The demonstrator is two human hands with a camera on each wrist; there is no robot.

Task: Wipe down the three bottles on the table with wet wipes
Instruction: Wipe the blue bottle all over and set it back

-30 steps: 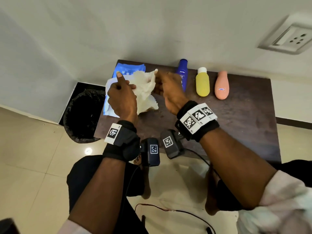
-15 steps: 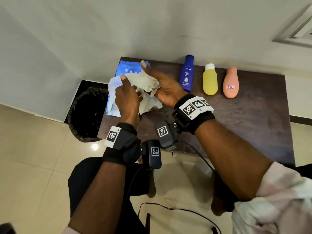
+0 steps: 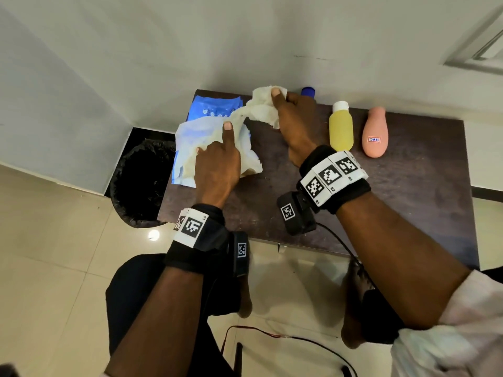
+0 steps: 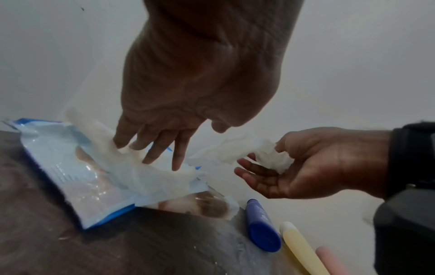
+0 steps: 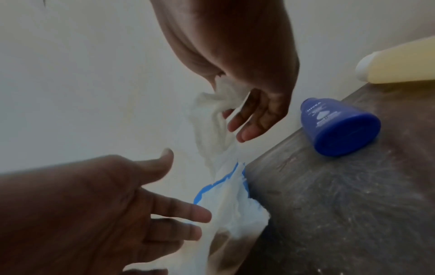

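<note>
Three bottles lie in a row at the table's far edge: a blue bottle (image 5: 336,126) mostly hidden behind my right hand in the head view, a yellow bottle (image 3: 340,129) and a pink bottle (image 3: 375,134). My right hand (image 3: 276,97) pinches a white wet wipe (image 3: 265,108) between thumb and forefinger, lifted above the table just left of the blue bottle. The wipe still trails down to the blue-and-white wipes pack (image 3: 209,112). My left hand (image 3: 217,156) presses straight fingers (image 4: 150,148) on the pack and the loose wipes over it.
The dark brown table (image 3: 353,202) stands against a white wall. A black lined bin (image 3: 141,183) sits on the floor at the table's left end. A cable (image 3: 285,337) runs across the floor by my feet.
My right hand has drawn the wipe up and to the right, away from the pack. My left hand has let go of the wipe and come down flat on the pack.
</note>
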